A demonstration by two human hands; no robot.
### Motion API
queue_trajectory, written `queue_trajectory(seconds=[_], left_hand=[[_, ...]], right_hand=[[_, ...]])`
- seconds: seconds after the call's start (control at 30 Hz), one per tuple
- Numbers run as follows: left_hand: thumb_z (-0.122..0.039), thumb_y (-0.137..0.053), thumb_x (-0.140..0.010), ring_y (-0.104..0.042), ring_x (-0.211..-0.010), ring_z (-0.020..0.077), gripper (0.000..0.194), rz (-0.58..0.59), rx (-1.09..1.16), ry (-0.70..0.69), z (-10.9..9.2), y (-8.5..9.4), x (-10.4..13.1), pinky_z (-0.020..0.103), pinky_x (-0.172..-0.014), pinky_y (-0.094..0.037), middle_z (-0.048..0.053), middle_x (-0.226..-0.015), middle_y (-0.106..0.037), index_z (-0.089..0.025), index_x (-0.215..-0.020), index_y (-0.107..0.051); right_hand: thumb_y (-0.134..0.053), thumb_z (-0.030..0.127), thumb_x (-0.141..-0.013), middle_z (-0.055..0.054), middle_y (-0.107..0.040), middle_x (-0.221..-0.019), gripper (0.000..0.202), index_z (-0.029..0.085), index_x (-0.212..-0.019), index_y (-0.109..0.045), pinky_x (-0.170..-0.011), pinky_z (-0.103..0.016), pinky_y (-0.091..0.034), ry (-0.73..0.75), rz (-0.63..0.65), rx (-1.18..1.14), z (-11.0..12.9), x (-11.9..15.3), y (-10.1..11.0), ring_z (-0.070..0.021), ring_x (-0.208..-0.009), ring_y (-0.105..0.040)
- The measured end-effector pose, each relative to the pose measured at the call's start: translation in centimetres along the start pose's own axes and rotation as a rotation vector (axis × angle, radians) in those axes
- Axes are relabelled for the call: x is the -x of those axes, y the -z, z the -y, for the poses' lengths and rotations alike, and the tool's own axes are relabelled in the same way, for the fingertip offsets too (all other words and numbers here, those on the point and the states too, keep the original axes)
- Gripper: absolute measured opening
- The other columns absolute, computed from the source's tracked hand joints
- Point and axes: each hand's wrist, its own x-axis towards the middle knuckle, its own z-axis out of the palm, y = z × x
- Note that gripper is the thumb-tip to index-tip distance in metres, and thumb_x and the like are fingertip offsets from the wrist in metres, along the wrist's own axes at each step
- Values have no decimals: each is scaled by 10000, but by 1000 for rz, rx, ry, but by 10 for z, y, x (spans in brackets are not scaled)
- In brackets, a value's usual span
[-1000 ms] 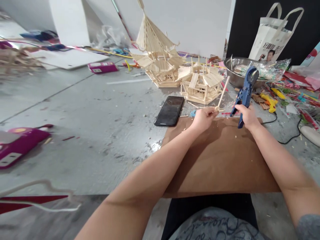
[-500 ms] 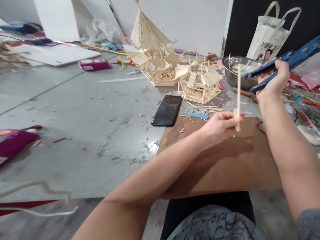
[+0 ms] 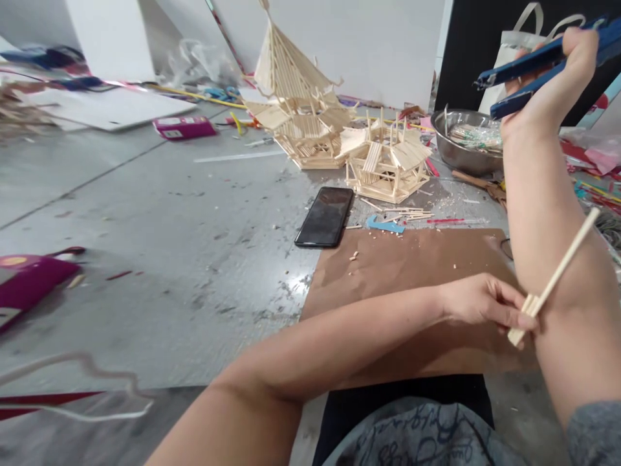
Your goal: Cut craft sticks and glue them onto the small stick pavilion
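Observation:
My left hand (image 3: 490, 304) pinches a small bundle of pale wooden sticks (image 3: 526, 317) between thumb and fingers. One stick in it is much longer than the rest and slants up to the right. The bundle is held over the brown board, close in front of my right forearm. Raised high at the right, my right hand (image 3: 550, 84) is closed on a blue two-handled tool (image 3: 526, 68). Its two arms spread apart towards the left; the far end runs out of the picture, so its exact kind cannot be made out.
A wooden stick pagoda (image 3: 310, 116) and a smaller stick pavilion (image 3: 388, 165) stand ahead. Nearer lie a black phone (image 3: 325, 217), a blue plastic piece (image 3: 385, 224) and the brown board (image 3: 412, 265). A metal bowl (image 3: 468, 155) with sticks stands behind; purple packages (image 3: 184, 127) lie left.
My left hand has moved right and towards me, and its sticks have tilted from upright to slanting right. My right hand has lifted the blue tool higher and slightly right.

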Motion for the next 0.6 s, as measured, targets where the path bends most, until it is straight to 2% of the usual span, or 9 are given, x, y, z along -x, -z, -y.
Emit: queue_trajectory(seconds=[0.1,0.13,0.23,0.3,0.33,0.43,0.53,0.6], left_hand=[[-452,-751,-465,-533,-511,88,373,175,-9,189,12,0,3,213,-509,-376,-16,-539,-602,-151,-665,-659],[-462,-746,-465,-534,-513,88,384,146,-6,180,12,3,4,215,-517,-382,-15,-541,-600,-151,-673,-662],[-410,-757,-488,-523,-517,68,327,-181,10,-52,2,22,9,226,-586,-410,-8,-586,-612,-140,-640,-653],[-364,-751,-526,-527,-547,67,286,-316,-18,-192,-10,39,15,238,-623,-413,29,-651,-634,-112,-589,-631],[-341,-749,-539,-532,-547,68,269,-391,-17,-223,-16,47,18,244,-623,-414,41,-695,-645,-109,-605,-629],[-289,-691,-638,-528,-528,54,188,-718,41,-339,-26,65,21,228,-570,-394,44,-771,-647,-116,-662,-619],[-224,-591,-741,-520,-504,51,156,-972,76,-361,-24,66,3,213,-519,-362,23,-681,-612,-120,-626,-574],[-225,-552,-770,-518,-501,54,148,-1003,61,-362,-19,59,-22,217,-523,-377,23,-677,-606,-131,-657,-567]], right_hand=[[-176,291,-754,5,-420,-778,157,220,-720,-311,-643,-195,-412,50,39,35,4,-7,3,-100,-814,-594],[-195,285,-760,9,-424,-754,156,217,-705,-325,-632,-196,-414,57,43,32,4,-8,4,-98,-787,-598],[-244,264,-764,12,-433,-718,147,210,-669,-342,-629,-198,-420,48,34,11,2,-11,11,-100,-778,-598],[-231,260,-763,8,-444,-733,144,212,-675,-335,-634,-196,-423,45,8,21,0,-13,17,-105,-814,-592],[-218,265,-765,5,-451,-744,146,215,-678,-325,-634,-193,-425,46,-9,29,0,-14,21,-105,-828,-589],[-192,287,-778,7,-456,-742,165,226,-662,-294,-647,-177,-438,56,-70,12,3,-14,30,-105,-865,-591],[-238,302,-770,18,-437,-689,176,235,-632,-324,-681,-174,-446,111,-137,-92,9,-4,26,-134,-980,-574],[-251,335,-752,21,-441,-697,195,234,-615,-346,-668,-187,-444,142,-127,-179,13,8,14,-173,-1046,-550]])
